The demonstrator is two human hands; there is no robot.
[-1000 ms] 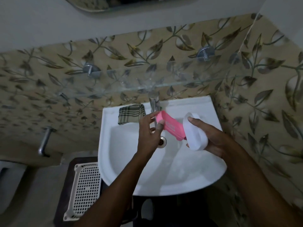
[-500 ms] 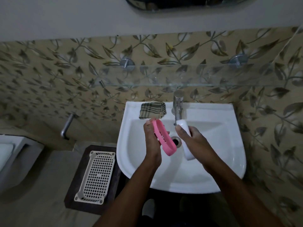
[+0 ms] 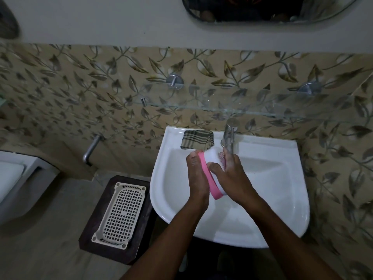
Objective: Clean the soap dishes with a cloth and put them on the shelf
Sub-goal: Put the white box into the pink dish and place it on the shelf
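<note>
Gripping pink dish (image 3: 216, 191) in left hand (image 3: 196, 178), white dish (image 3: 211, 156) in right hand (image 3: 232, 176), fingers curled round both, touching above sink (image 3: 282, 199); light, stiff plastic, probably slippery, best held by rims

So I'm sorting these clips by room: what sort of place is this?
Most likely a home bathroom: a white washbasin with a tap, a glass shelf on the leaf-patterned tiled wall below a mirror, and what looks like a toilet at the left edge.
</note>
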